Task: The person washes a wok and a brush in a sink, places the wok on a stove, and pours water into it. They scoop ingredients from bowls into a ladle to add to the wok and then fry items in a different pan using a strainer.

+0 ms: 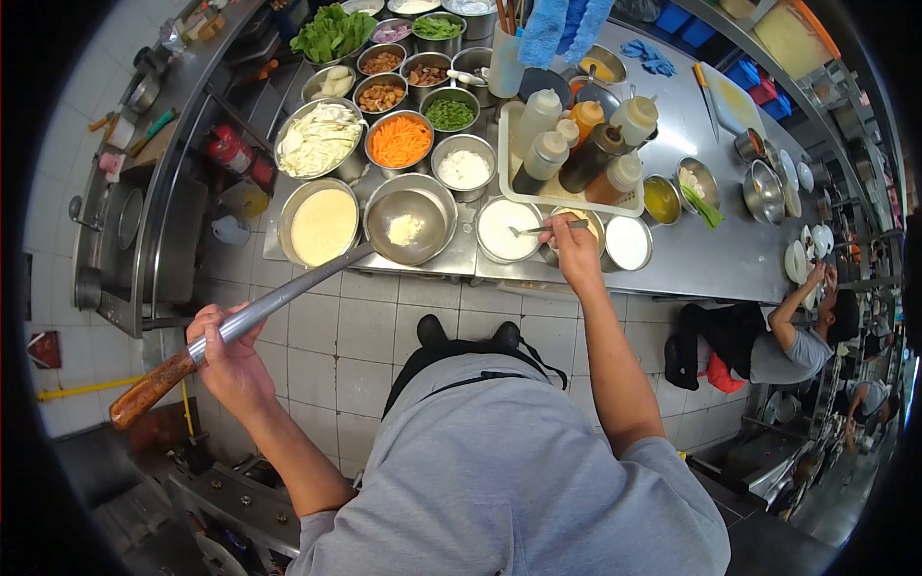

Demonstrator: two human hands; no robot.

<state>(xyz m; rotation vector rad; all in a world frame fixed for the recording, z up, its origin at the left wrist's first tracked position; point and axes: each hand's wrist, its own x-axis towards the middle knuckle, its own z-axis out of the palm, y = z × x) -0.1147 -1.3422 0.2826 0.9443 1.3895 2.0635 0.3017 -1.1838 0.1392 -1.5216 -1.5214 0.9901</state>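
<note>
My left hand (230,357) is closed around the metal handle of a large ladle (409,219), near its wooden grip. The ladle's bowl is over the counter's front edge and holds a small heap of pale yellow grains or powder. My right hand (572,252) pinches a small metal spoon (552,228), whose tip reaches into a steel bowl of white powder (507,228). Left of the ladle bowl stands a bowl of beige powder (324,222). Just right of my right hand is another bowl of white contents (628,242).
Bowls of sliced cabbage (321,137), shredded carrot (400,141) and chopped greens (449,114) stand behind. A white tray (506,158) holds several squeeze bottles. A knife (708,96) lies beside a cutting board (732,101). Another person (788,355) is at the far right.
</note>
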